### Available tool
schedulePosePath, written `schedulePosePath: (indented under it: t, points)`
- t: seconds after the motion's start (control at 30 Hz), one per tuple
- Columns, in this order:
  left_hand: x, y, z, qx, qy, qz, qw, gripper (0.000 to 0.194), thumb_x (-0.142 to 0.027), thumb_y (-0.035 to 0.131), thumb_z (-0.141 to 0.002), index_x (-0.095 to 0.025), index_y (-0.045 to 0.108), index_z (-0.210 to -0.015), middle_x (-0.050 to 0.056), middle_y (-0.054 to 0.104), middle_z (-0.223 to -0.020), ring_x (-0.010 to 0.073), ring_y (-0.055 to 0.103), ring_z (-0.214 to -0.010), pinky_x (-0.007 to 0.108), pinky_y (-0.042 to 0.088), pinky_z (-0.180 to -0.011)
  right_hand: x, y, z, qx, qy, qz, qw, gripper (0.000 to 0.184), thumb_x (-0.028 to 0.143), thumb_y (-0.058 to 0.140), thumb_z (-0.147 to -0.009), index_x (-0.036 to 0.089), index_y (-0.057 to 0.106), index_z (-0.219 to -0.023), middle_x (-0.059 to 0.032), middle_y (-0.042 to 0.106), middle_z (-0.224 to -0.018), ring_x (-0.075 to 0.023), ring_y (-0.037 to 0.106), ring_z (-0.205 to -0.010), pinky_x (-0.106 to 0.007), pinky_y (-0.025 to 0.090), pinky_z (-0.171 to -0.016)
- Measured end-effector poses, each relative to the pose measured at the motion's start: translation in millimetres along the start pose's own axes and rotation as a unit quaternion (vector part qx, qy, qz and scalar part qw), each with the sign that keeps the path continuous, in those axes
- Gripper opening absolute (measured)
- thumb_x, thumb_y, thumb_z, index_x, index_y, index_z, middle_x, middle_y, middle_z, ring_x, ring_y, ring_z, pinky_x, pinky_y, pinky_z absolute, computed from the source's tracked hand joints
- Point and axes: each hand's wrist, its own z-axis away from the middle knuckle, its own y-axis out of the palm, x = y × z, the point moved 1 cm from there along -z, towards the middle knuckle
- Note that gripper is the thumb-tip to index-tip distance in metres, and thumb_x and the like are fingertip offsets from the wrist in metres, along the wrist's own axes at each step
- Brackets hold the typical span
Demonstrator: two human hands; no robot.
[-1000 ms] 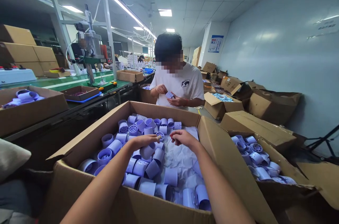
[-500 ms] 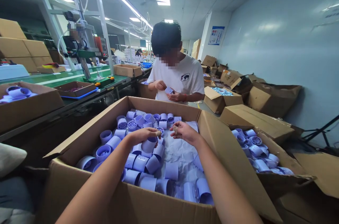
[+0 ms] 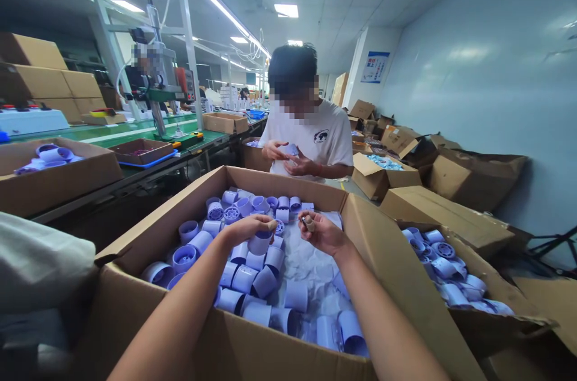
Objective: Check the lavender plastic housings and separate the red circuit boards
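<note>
Left fingers [image 3: 264, 222] grip a purple cup [image 3: 260, 244] over an open carton [image 3: 252, 348]. Right fingers [image 3: 317, 222] curl, hold unclear. A green counter [image 3: 103, 143] stands leftward

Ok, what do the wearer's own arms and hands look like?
Bare left forearm and right forearm, no sleeves in view. The left hand and right hand wear no gloves, and no watch or bracelet shows. A small cover may sit on the right fingers; I can't tell.
</note>
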Motion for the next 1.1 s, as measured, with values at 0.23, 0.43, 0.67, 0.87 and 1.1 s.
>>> schedulePosePath:
  t: [0.23, 0.43, 0.67, 0.87, 1.1]
  points:
    - [6, 1.2, 1, -0.025, -0.021, 0.086, 0.996, 0.052, -0.062, 0.067, -0.061, -0.018, 0.058, -0.088, 0.001, 0.061, -0.062, 0.0173, 0.059, -0.061, 0.028, 0.045, -0.059, -2, 2, -2, -0.037, 0.007, -0.007, 0.999, 0.043, 0.039, 0.085, -0.05, 0.022, 0.058, -0.078, 0.0052, 0.062, -0.064, -0.0078, 0.052, -0.054, -0.022, 0.043, -0.055]
    - [9, -10.5, -3, -0.121, -0.077, 0.251, 0.957, 0.063, -0.077, 0.052, -0.063, -0.02, 0.052, -0.091, -0.001, 0.057, -0.068, 0.016, 0.057, -0.063, 0.028, 0.046, -0.056, 7, 11, 1, -0.054, -0.04, -0.018, 0.998, 0.046, 0.041, 0.086, -0.048, 0.025, 0.057, -0.081, 0.0062, 0.065, -0.069, -0.0084, 0.058, -0.059, -0.023, 0.046, -0.061]
    - [5, -6.2, -7, -0.223, 0.194, -0.021, 0.955, 0.062, -0.03, 0.085, -0.044, -0.02, 0.053, -0.097, 0.002, 0.058, -0.095, 0.019, 0.056, -0.088, 0.033, 0.045, -0.083, 13, 31, 7, -0.025, -0.069, -0.007, 0.997, 0.04, 0.043, 0.084, -0.053, 0.024, 0.057, -0.076, 0.005, 0.065, -0.072, -0.0085, 0.058, -0.061, -0.023, 0.046, -0.062]
    - [4, -1.3, -8, -0.253, 0.291, -0.201, 0.9, 0.053, -0.013, 0.076, -0.052, -0.021, 0.056, -0.101, 0.005, 0.057, -0.106, 0.0234, 0.052, -0.103, 0.039, 0.04, -0.096, 9, 33, 4, -0.025, -0.085, 0.052, 0.995, 0.037, 0.04, 0.085, -0.053, 0.021, 0.06, -0.073, 0.0019, 0.066, -0.069, -0.0095, 0.058, -0.058, -0.024, 0.046, -0.06]
    - [1, -0.5, -5, -0.236, 0.292, -0.202, 0.905, 0.048, -0.026, 0.078, -0.057, -0.022, 0.056, -0.099, 0.005, 0.06, -0.104, 0.0222, 0.055, -0.099, 0.036, 0.043, -0.091, 2, 37, -1, -0.052, -0.085, 0.167, 0.981, 0.037, 0.043, 0.082, -0.055, 0.019, 0.059, -0.072, 0.0003, 0.067, -0.073, -0.0119, 0.06, -0.062, -0.028, 0.05, -0.064]
